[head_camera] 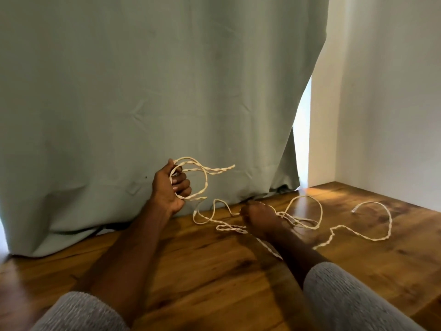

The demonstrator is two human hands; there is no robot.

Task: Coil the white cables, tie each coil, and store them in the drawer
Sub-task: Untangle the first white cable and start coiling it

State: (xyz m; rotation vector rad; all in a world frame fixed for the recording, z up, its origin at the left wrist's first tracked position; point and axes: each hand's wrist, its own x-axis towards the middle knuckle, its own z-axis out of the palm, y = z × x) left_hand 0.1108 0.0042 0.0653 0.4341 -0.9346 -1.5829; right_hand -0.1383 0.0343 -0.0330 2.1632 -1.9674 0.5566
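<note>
So the left hand [172, 187] is raised in front of the green curtain [148, 91], fingers curled round a few loops of white cable [201, 181], with a twisted end sticking out to the right. The right hand [259, 219] is low over the wooden floor [214, 271], just in front of the curtain's hem, closed on the loose cable. The rest of the cable sprawls across the floor to the right of the curtain, its plug end [354, 209] near the white wall [381, 103].
</note>
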